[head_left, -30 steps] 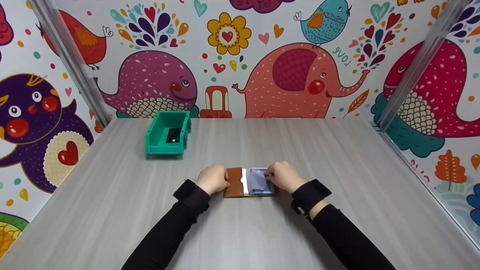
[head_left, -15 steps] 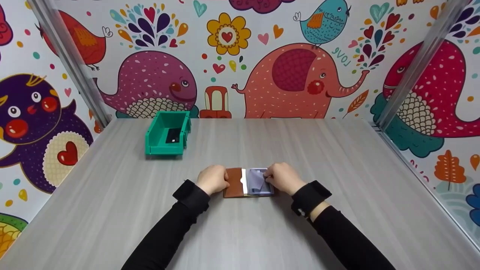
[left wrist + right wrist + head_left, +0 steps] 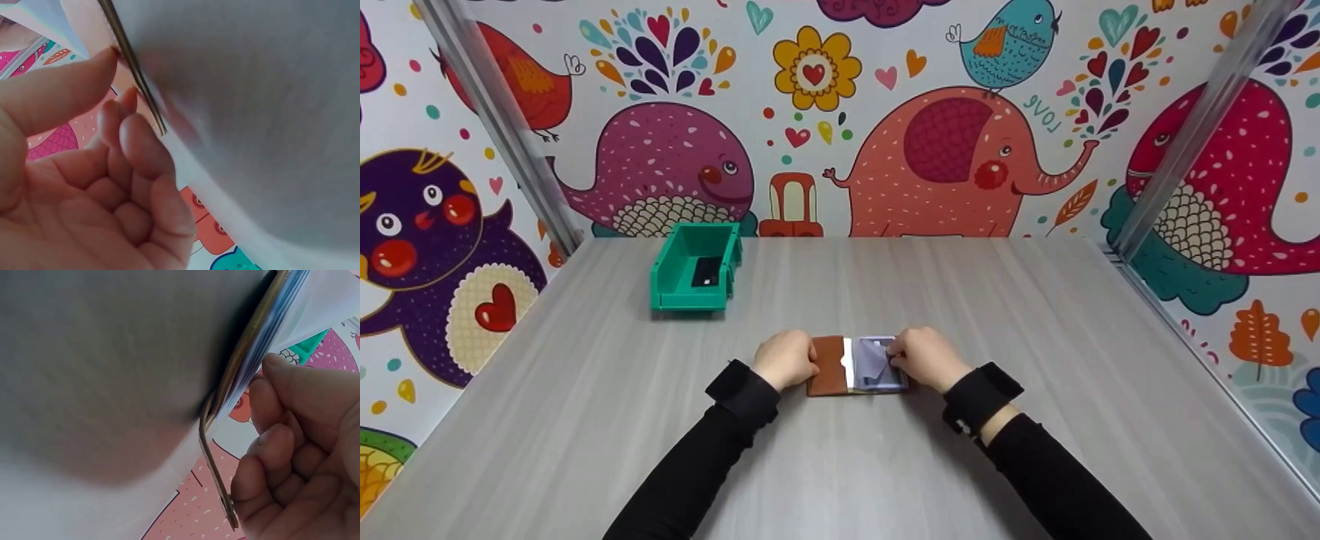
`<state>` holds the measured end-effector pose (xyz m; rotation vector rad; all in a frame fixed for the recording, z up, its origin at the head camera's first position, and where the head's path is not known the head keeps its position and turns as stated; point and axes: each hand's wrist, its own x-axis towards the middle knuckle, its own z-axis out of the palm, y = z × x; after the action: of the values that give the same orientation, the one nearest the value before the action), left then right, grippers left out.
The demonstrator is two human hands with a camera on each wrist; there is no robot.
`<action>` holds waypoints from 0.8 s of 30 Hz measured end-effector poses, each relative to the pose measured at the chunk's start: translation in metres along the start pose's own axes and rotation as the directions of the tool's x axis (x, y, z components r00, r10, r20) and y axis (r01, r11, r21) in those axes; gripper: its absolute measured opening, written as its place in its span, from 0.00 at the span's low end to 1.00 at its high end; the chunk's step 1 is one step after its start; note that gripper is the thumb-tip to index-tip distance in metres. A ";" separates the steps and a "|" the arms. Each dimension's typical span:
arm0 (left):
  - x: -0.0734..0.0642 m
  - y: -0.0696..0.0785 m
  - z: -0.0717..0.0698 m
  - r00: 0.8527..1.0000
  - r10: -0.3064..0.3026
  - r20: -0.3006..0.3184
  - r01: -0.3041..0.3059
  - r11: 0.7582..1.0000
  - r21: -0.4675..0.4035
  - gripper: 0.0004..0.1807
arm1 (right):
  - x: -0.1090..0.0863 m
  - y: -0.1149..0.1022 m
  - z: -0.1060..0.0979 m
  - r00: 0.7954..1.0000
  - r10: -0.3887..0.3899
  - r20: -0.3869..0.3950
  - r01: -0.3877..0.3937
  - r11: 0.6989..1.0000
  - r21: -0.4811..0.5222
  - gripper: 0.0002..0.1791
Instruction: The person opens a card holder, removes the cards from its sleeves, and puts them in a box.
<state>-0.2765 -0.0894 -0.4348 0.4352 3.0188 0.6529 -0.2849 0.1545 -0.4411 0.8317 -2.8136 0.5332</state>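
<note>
A brown card holder (image 3: 829, 369) lies unfolded on the table, with a white strip along its middle and clear plastic sleeves (image 3: 870, 363) on its right half. At its left edge, my left hand (image 3: 784, 358) grips the cover, thumb on top and fingers curled against the rim in the left wrist view. My right hand (image 3: 928, 355) pinches a sleeve between thumb and forefinger, and that sleeve bends up and leftward. Seen from the right wrist, the stack of sleeves (image 3: 269, 337) stands above the brown cover (image 3: 211, 458), whose outer flap sticks out by the curled fingers.
A green plastic bin (image 3: 688, 301) stands at the back left of the grey table (image 3: 840, 472), with a flat black item (image 3: 706, 271) inside. Printed walls and metal posts (image 3: 499, 112) enclose the back and sides.
The sleeve under my right hand has bent further up and to the left, baring more of the one beneath. My left hand and the card holder have stayed in place.
</note>
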 end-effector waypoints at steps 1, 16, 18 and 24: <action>0.000 0.000 0.000 1.000 0.002 -0.001 -0.002 1.000 0.004 0.03 | 0.000 0.000 0.000 1.000 -0.001 -0.001 0.001 1.000 -0.002 0.08; 0.004 0.014 -0.004 0.998 0.035 -0.061 -0.037 0.999 -0.027 0.05 | 0.000 0.000 0.001 1.000 0.016 0.003 -0.016 1.000 0.005 0.08; 0.004 0.019 -0.004 0.995 0.054 -0.086 -0.058 0.997 -0.041 0.03 | 0.000 0.000 0.001 1.000 0.014 0.003 -0.014 1.000 0.005 0.08; 0.004 0.034 -0.002 0.989 0.106 -0.100 -0.113 0.991 -0.067 0.05 | 0.000 0.000 0.001 1.000 0.011 0.006 -0.011 1.000 0.008 0.08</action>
<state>-0.2711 -0.0592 -0.4188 0.5868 3.0665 0.8098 -0.2852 0.1542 -0.4420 0.8214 -2.8247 0.5456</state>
